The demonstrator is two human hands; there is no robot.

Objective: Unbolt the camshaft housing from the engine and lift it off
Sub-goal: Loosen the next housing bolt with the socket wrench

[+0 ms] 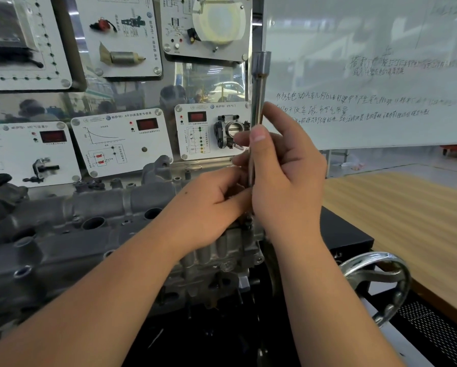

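The grey cast camshaft housing [95,207] lies across the top of the engine [216,260], running from the left edge to the centre. A long steel socket extension [259,83] stands upright over the housing's right end, its socket end at the top. My right hand [283,181] grips the shaft with thumb and curled fingers. My left hand [214,205] sits just left of it, low on the housing, fingers curled around the shaft's lower part; the tool's tip and the bolt are hidden behind both hands.
Behind the engine stands a display wall of sensor training panels [121,144]. A whiteboard [367,75] with handwriting fills the upper right. A chrome handwheel [378,282] juts out at the lower right beside a wooden table [407,221].
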